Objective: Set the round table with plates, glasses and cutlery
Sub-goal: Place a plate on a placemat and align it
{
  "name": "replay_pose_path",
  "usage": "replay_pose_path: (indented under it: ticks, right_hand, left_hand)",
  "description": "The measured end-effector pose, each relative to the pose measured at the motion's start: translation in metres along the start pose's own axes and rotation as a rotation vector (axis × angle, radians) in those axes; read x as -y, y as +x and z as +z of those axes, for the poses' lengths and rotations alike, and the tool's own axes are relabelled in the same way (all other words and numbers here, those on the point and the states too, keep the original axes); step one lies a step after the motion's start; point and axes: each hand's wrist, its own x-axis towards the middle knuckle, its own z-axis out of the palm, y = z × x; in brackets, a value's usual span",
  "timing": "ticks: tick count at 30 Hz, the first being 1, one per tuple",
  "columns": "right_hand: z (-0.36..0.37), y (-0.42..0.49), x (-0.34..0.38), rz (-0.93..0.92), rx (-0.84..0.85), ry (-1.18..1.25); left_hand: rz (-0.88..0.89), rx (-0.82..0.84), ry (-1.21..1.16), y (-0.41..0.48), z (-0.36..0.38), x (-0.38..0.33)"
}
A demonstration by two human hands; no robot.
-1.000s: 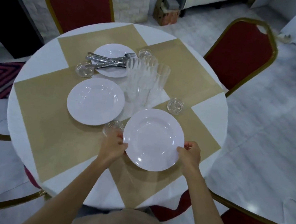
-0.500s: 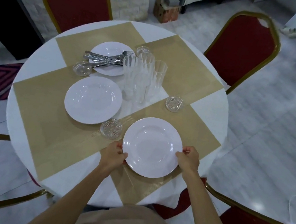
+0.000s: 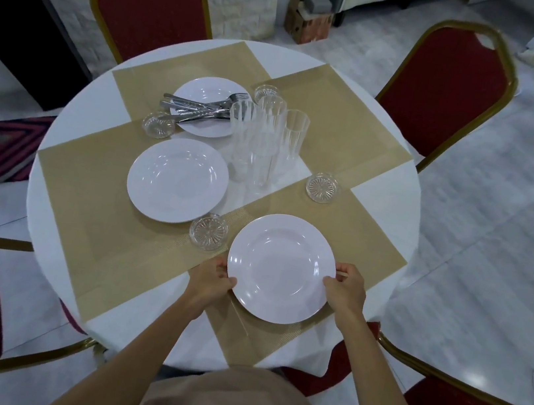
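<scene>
— Where do we place the near plate [image 3: 280, 268]?
— Lower centre of the frame, over a tan placemat [image 3: 371, 238] on the counter [image 3: 72, 124]; we cannot tell whether it rests there.
— And each grip?
— We record the left hand [image 3: 212, 281] and the right hand [image 3: 347, 292] pinching opposite sides of its rim.

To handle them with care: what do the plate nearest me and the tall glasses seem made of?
The near plate looks like glossy white ceramic or melamine: smooth, with soft reflections; the look leaves it open. The tall glasses look like clear glass or hard plastic: transparent, ribbed walls.
</scene>
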Motion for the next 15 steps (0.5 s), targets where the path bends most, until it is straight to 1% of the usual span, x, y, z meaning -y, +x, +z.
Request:
replay_pose_path:
  ticks: [6,15]
  right_hand:
    - [-0.001,0.001,0.001,-0.016,0.028,-0.014]
    - [-0.003,0.003,0.002,-0.073,0.085,-0.116]
  left_hand:
    - [0.013,0.014,0.046,0.005,0.001,0.002]
    - [0.027,0.100,0.157,0.012,-0.003,0.002]
